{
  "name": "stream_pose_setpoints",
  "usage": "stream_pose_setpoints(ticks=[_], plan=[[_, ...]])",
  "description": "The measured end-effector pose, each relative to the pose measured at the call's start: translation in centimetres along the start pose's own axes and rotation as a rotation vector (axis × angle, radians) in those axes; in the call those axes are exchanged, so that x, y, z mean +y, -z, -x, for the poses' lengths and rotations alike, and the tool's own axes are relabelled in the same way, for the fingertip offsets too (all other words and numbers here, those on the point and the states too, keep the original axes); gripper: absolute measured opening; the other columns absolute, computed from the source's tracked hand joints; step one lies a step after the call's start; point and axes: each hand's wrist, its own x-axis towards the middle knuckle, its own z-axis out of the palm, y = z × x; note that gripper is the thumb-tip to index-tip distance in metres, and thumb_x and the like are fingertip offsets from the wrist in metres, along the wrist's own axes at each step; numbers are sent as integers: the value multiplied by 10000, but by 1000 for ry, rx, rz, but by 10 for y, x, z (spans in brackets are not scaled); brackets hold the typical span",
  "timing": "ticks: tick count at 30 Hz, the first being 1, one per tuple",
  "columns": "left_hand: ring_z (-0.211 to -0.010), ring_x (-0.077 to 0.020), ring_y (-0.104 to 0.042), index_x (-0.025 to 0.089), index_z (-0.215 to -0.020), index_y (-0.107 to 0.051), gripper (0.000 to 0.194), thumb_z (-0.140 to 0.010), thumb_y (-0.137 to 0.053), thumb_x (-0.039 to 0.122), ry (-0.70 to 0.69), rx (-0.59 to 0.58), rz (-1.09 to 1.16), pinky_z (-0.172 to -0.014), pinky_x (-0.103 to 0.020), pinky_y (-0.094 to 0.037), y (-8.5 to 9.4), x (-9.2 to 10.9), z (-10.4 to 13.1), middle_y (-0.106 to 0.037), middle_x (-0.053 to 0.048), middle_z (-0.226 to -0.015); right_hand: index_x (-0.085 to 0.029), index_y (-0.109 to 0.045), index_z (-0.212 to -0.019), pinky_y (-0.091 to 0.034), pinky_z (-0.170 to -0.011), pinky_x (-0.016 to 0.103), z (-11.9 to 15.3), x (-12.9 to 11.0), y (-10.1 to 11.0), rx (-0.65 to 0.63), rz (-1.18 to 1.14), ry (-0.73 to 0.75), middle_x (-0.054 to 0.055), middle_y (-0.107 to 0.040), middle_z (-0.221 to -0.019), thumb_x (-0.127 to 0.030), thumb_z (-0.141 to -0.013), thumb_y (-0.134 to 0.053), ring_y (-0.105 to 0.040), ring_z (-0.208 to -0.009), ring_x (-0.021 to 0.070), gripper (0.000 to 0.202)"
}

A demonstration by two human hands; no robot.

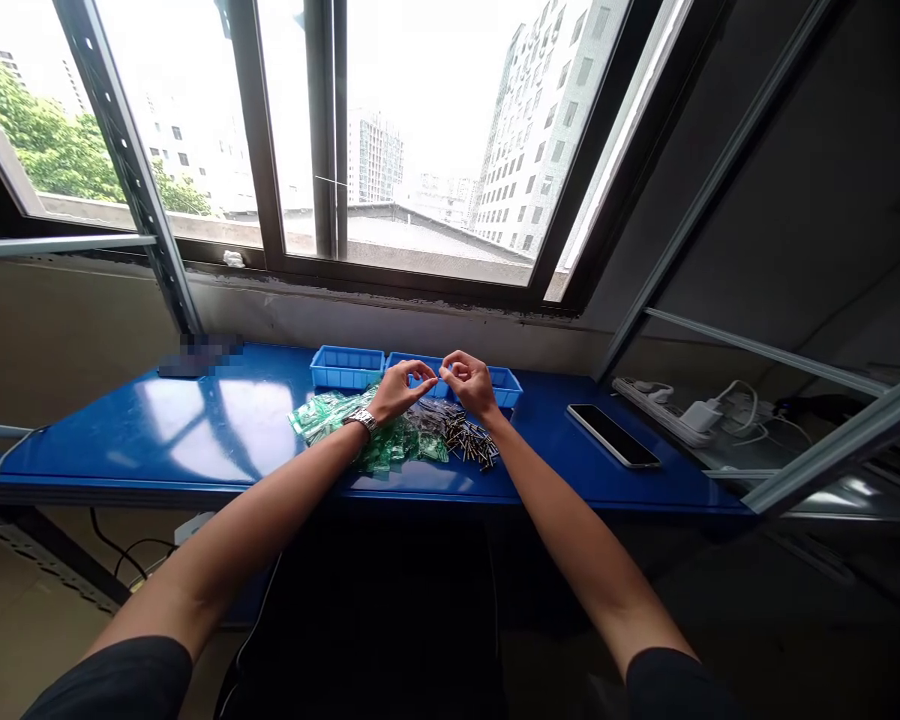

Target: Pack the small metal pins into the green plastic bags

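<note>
My left hand, with a metal-banded watch at the wrist, is held in a pinch above the pile. Close beside it, my right hand pinches too, and the fingertips of both nearly meet. Whatever lies between them is too small to make out. Beneath and left of my left hand spread many small green packets. Greyish clear pieces lie in the middle, below both hands. Under my right wrist is a heap of thin dark, screw-like pieces with brass-coloured parts.
Blue open bins stand in a row behind the hands: a left bin, a middle one partly hidden, and a right bin. A phone lies right on the blue table. Farther right are a white charger and cables, beside metal shelf posts.
</note>
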Motion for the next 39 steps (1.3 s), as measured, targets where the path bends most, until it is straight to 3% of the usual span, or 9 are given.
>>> stream_pose_setpoints(ticks=[13, 27, 39], plan=[[-793, -199, -655, 186, -914, -735, 300, -918, -687, 482, 22, 80, 58, -659, -299, -468, 0, -1, -1, -743, -65, -894, -204, -592, -840, -268, -487, 239, 1, 4, 0, -29, -45, 46, -66, -381, -576, -390, -865, -630, -308, -504, 99, 191], [-789, -197, -664, 175, -927, -727, 281, -908, -697, 454, 43, 114, 147, -639, -284, -477, 0, -2, -1, -742, -71, -901, -166, -631, -887, -268, -497, 245, 0, 15, 2, -250, 22, 7, -41, -494, -579, -460, -895, -635, -350, -511, 91, 294], [-783, -192, -640, 188, -931, -719, 243, -927, -670, 426, 39, 98, 83, -623, -281, -444, 0, -3, -1, -720, -60, -880, -179, -649, -854, -276, -491, 251, 1, 8, 4, -97, 39, 40, -51, -429, -571, -452, -861, -662, -340, -499, 103, 274]])
